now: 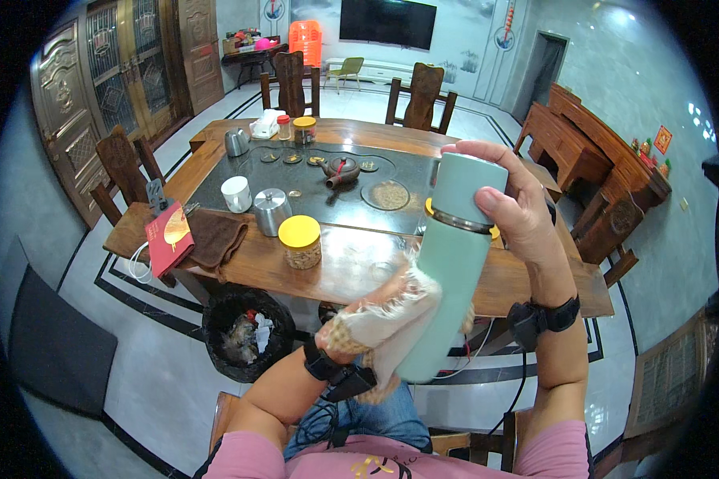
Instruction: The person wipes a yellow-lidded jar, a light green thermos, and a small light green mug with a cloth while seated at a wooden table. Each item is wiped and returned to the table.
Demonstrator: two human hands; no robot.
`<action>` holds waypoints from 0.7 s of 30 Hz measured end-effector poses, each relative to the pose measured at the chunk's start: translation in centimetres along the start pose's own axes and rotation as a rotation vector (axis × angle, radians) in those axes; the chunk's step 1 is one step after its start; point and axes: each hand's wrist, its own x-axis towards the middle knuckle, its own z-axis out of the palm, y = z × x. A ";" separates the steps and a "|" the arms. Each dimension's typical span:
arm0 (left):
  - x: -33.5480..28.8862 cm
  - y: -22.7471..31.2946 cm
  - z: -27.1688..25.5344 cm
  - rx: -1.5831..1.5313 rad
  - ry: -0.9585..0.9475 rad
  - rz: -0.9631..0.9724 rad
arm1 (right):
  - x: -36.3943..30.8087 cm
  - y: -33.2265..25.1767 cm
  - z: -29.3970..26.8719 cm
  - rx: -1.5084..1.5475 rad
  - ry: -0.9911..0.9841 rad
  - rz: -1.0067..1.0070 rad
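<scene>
A tall mint-green thermos flask (pixel 446 291) is held up, tilted, in front of me. Its cap (pixel 465 182) sits above a shiny metal ring. My right hand (pixel 527 209) is closed round the cap, thumb on the near side and fingers over the top. Lower down, my left hand (pixel 345 334) presses a whitish, frayed cloth (pixel 403 313) against the side of the flask. The cloth covers most of that hand's fingers, and the area is slightly blurred.
Beyond the flask stands a wooden tea table (pixel 351 279) with a yellow-lidded jar (pixel 300 243), steel canister (pixel 272 212), white mug (pixel 236 194) and teapot (pixel 342 171). At its left lie a brown towel (pixel 216 238) and red booklet (pixel 168 238). A black-lined bin (pixel 248 331) is below.
</scene>
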 end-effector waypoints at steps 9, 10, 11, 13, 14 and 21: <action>2.1 -2.0 0.5 1.005 0.582 0.299 | -2.0 0.4 3.2 -1.040 0.295 -0.309; 2.0 -2.1 0.4 1.062 0.617 0.261 | -2.3 0.4 3.6 -1.164 0.324 -0.410; 1.9 -2.3 0.1 1.058 0.580 0.278 | -2.8 -0.1 3.3 -1.245 0.281 -0.409; 1.6 -2.3 -1.0 1.050 0.504 0.293 | -3.4 -1.2 1.8 -0.970 0.285 -0.208; 1.3 -2.3 -1.7 0.938 0.363 0.304 | -3.7 -1.7 0.9 -0.844 0.276 -0.133; -1.8 -5.5 -3.2 -0.196 -0.175 -0.035 | -2.9 2.3 -0.7 0.412 -0.333 -0.105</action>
